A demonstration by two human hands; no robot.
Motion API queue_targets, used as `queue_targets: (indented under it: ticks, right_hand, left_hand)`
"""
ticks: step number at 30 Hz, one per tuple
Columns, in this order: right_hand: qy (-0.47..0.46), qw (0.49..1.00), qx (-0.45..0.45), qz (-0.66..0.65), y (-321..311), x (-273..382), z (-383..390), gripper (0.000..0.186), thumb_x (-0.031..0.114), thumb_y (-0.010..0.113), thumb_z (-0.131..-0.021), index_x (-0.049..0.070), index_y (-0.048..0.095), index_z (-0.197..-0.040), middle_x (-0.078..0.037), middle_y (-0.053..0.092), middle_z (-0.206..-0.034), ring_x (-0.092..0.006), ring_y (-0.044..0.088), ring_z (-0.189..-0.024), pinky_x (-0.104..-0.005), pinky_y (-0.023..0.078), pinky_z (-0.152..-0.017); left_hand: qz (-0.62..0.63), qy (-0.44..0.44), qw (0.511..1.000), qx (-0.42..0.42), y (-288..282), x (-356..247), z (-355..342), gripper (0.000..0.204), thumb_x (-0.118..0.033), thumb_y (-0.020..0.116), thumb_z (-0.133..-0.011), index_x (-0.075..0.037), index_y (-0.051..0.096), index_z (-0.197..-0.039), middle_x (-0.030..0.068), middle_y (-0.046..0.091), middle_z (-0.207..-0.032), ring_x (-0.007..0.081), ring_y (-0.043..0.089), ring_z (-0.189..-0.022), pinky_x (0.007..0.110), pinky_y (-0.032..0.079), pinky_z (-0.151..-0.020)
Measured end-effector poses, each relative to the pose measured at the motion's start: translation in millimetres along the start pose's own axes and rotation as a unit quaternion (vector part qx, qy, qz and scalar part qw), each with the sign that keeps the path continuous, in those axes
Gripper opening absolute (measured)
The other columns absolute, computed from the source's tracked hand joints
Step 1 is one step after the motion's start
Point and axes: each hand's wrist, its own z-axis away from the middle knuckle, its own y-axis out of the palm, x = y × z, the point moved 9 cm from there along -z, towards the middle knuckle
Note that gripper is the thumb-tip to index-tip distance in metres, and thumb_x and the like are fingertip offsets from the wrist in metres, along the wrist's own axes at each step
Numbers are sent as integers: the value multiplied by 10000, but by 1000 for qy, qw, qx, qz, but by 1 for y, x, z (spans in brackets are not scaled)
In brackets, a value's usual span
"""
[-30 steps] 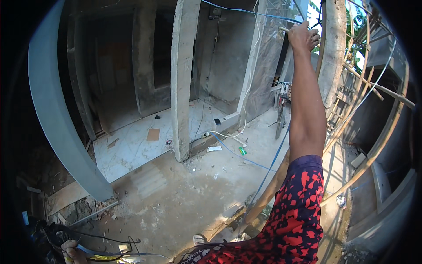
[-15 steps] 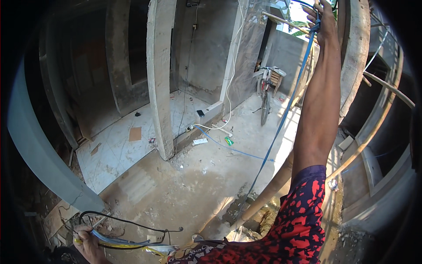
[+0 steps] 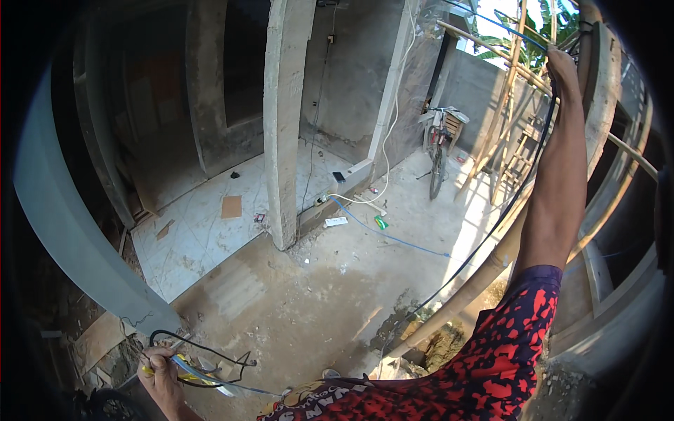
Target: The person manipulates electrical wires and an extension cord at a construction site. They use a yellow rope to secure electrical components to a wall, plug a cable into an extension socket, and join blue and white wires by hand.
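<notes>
My left hand (image 3: pixel 161 372), low on the left, is closed round a bundle of thin cables, black, blue and yellow. A black cable (image 3: pixel 203 345) loops up from it, and its loose end bends to the right. A yellow piece sticks out beside the thumb; I cannot tell what it is. My right arm stretches far up to the right. At its end my right hand (image 3: pixel 562 67) is closed on a cable beside a wooden post. A blue cable (image 3: pixel 495 24) runs from this hand to the upper edge. A dark cable (image 3: pixel 484 242) hangs from it toward the ground.
A concrete pillar (image 3: pixel 284 133) stands ahead, beside a tiled floor (image 3: pixel 196 231). Farther back are a bicycle (image 3: pixel 437 158) and bamboo poles (image 3: pixel 509 105). A thick bamboo pole (image 3: pixel 456 302) slants past a hole with rubble. A phone (image 3: pixel 339 177) lies on a low ledge.
The view has shifted, so the surroundings sit farther right. My right hand's fingers, spread before, now look closed round the cable. The hanging cable looks darker, and my left hand has risen slightly.
</notes>
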Motion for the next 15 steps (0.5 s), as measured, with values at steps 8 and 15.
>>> queue_targets:
  ticks: [8,15]
  right_hand:
    - [132,986,63,-84,-5,14,20,334,252,652,-848,60,658,-1122,8,511,-674,-91,423,-556,-266,334,-499]
    - [27,995,-43,88,-9,34,59,446,316,586,-796,115,645,-1190,-169,677,-1087,-279,644,-1005,-379,482,-858]
  left_hand:
    - [-17,-26,999,21,-35,31,-25,328,-334,540,-982,-22,572,-885,-82,347,-589,8,261,-489,215,162,-447]
    - [-22,-34,999,28,-47,37,-33,330,-342,537,-982,-33,566,-868,-83,332,-580,12,255,-484,222,156,-445]
